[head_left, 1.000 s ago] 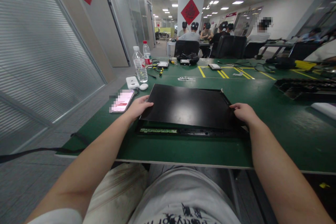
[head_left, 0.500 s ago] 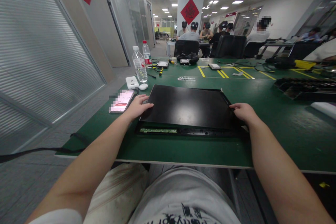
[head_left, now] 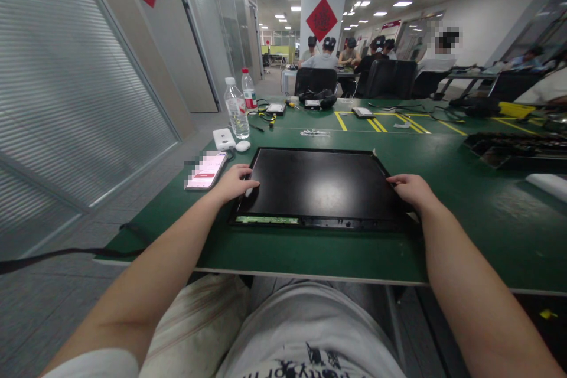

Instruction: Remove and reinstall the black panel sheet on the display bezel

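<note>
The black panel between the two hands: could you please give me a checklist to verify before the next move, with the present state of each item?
1. Left hand at the left edge of the black panel: ok.
2. Right hand at the right edge: ok.
3. Panel lying flat within the black frame: ok, as far as this view shows.
4. Green circuit strip covered: not ok, it lies exposed along the near side.
5. Phone apart from the panel and frame: ok, it lies left of them.
6. Underside of the panel properly seated: cannot tell, it is hidden.
</note>
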A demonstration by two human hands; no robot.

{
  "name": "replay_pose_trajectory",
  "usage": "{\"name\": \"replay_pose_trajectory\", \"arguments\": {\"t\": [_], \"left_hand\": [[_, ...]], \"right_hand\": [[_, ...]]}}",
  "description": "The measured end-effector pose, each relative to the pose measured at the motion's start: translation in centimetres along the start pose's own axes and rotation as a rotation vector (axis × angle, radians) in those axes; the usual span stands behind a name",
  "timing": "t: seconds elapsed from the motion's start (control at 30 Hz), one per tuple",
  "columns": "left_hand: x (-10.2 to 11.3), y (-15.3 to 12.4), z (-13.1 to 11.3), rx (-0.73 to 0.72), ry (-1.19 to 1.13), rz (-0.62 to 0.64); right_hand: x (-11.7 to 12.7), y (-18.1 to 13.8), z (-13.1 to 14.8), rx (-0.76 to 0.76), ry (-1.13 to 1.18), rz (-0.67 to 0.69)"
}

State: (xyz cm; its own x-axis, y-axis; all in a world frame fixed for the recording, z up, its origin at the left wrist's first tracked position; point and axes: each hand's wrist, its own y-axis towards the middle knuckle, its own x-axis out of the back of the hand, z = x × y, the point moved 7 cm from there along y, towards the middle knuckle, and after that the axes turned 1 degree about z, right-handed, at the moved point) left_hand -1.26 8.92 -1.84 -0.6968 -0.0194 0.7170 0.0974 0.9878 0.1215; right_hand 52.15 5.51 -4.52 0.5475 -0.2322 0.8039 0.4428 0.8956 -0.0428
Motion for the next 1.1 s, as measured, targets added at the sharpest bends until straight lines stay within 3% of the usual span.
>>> {"name": "replay_pose_trajectory", "arguments": {"t": [0.27,0.63,0.83,0.93,1.1], "left_hand": [[0.3,-0.3,-0.5,0.013,-0.037,-0.043],[0.2,-0.2,-0.6,-0.021,0.103,-0.044],[0.0,-0.3,-0.1,-0.056,0.136,0.033],[0.3,-0.5,-0.7,-0.144,0.182,0.064],[0.2,-1.6,-2.1,-0.302,0.247,0.251]], "right_hand": [[-0.4,-0.1,0.2,0.028,0.053,0.004],[-0.4,-0.7,0.7,0.022,0.023,0.023],[-0.5,-0.1,0.7,0.054,-0.025,0.018],[-0.7,0.3,0.5,0.077,-0.054,0.006],[-0.7,0.2,0.4,0.065,-0.06,0.001]]}}
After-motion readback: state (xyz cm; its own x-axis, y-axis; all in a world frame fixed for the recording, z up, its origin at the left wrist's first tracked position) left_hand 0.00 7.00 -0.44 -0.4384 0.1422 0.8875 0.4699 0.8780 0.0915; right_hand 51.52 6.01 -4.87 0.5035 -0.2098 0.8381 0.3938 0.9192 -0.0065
